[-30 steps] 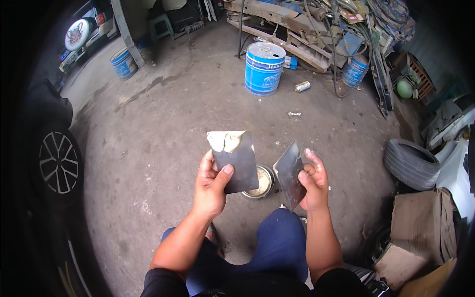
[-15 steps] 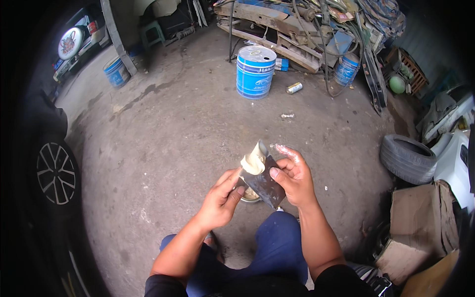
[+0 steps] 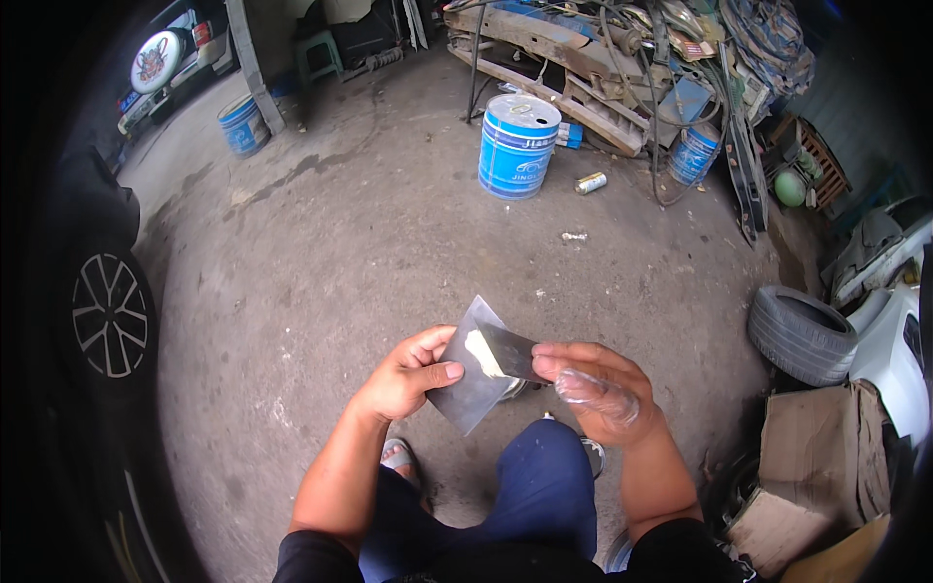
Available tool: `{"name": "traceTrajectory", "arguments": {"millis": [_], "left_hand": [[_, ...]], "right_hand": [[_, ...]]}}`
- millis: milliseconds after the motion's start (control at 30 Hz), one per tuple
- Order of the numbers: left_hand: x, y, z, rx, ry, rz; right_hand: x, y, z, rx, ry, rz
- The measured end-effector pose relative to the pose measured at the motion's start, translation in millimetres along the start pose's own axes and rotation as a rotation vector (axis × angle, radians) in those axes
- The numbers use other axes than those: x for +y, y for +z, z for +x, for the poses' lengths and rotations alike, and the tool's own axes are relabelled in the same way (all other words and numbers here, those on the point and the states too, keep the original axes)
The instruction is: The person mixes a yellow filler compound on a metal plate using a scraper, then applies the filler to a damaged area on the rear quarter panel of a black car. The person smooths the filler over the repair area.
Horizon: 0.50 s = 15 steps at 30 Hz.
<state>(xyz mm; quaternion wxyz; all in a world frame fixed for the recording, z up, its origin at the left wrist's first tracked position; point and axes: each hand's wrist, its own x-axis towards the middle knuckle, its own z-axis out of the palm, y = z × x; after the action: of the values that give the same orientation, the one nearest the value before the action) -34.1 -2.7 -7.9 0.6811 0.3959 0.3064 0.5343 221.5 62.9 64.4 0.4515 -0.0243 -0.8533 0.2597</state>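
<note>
My left hand (image 3: 403, 374) grips a thin dark grey spreader sheet (image 3: 457, 400), thumb on top, its face turned up and tilted. In my right hand (image 3: 607, 394) is a second dark spreader (image 3: 518, 350), pinched between the fingers and thumb. Its edge rests against the left sheet. Cream-coloured putty (image 3: 480, 354) lies between the two where they meet. Whitish smears coat my right thumb and palm. Below the spreaders, the rim of an open tin (image 3: 514, 389) peeks out, mostly hidden.
A blue drum (image 3: 515, 146) stands ahead, a small can (image 3: 590, 183) beside it. Scrap metal (image 3: 564, 58) is piled behind. To the right lie a tyre (image 3: 802, 321) and cardboard boxes (image 3: 812, 442). A car wheel (image 3: 111, 316) is at the left.
My right hand has turned over, thumb side lower, and its spreader now lies across the left one. The putty mound has become a flatter band between the sheets. The view has shifted slightly.
</note>
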Motion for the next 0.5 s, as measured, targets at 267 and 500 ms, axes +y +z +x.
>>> {"name": "traceTrajectory", "arguments": {"millis": [267, 500], "left_hand": [[-2.6, 4.8, 1.4, 0.021, 0.001, 0.127], [-0.7, 5.7, 2.4, -0.093, 0.050, -0.227]], "right_hand": [[26.5, 6.5, -27.4, -0.039, 0.063, -0.145], [45.7, 3.1, -54.0, -0.043, 0.204, -0.344]]}}
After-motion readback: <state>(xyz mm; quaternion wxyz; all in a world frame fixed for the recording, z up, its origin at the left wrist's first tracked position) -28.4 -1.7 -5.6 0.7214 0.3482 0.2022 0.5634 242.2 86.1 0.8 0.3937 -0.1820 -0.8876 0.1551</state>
